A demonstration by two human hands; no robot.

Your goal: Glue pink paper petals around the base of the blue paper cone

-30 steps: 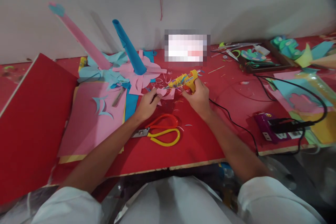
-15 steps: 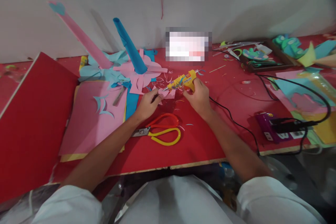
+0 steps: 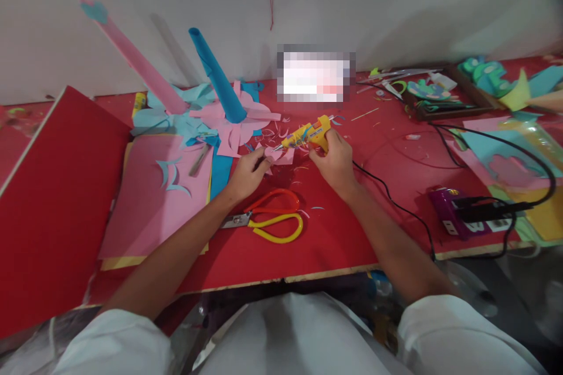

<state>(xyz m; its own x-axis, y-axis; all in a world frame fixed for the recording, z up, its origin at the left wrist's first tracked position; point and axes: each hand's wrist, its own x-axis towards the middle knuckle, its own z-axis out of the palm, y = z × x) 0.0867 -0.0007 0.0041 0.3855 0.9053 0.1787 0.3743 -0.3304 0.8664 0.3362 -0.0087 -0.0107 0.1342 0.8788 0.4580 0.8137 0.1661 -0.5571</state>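
My right hand [image 3: 336, 155] is wrapped round the handle of a yellow glue gun [image 3: 303, 136], whose metal nozzle points left. Thin paper strips cling to the gun's barrel. With fingers pinched, my left hand [image 3: 250, 173] holds a small pink paper piece [image 3: 273, 153] right by the nozzle tip; part of it is hidden by the fingers. Below the hands lie scissors [image 3: 277, 228] with one red and one yellow handle. Behind my left hand, a blue paper cone [image 3: 220, 82] rises from a pink paper base [image 3: 261, 120].
A pink paper tube [image 3: 136, 61] leans at the back left. Pink sheets [image 3: 141, 211] with blue crescents lie beside an upright red board [image 3: 61, 205]. To the right are a purple box [image 3: 444, 211], a black cable [image 3: 391, 196] and a dark tray [image 3: 477, 102] of cutouts.
My right hand and the glue gun have shifted very slightly to the right, drawing the nozzle a little back. My left hand keeps its place with the pink paper piece.
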